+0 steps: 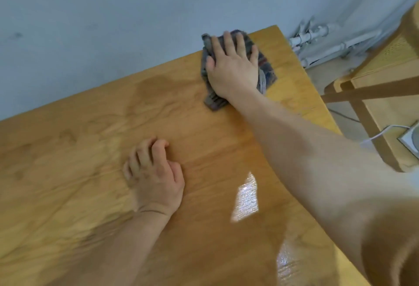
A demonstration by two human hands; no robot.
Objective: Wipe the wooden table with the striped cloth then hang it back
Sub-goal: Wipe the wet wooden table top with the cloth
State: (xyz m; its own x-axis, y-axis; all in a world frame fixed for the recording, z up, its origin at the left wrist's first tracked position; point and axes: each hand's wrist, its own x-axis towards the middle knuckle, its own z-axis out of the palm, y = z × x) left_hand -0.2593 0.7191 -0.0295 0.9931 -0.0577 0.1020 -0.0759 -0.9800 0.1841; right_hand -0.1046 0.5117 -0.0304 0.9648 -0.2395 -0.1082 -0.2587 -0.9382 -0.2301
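The wooden table (74,149) fills most of the view, its far edge against a pale wall. Near its far right corner lies the striped cloth (268,70), crumpled and greyish with dark stripes. My right hand (231,67) is spread flat on top of the cloth and presses it to the wood, arm stretched out. My left hand (154,172) rests on the middle of the table with its fingers curled under, holding nothing. A darker damp patch shows on the wood to the left of the cloth.
White pipes (317,36) run along the wall base beyond the table's right corner. A wooden chair or stool frame (362,95) stands right of the table, with a white cable (376,136) and a socket on the floor. Light glare lies on the wood near the front.
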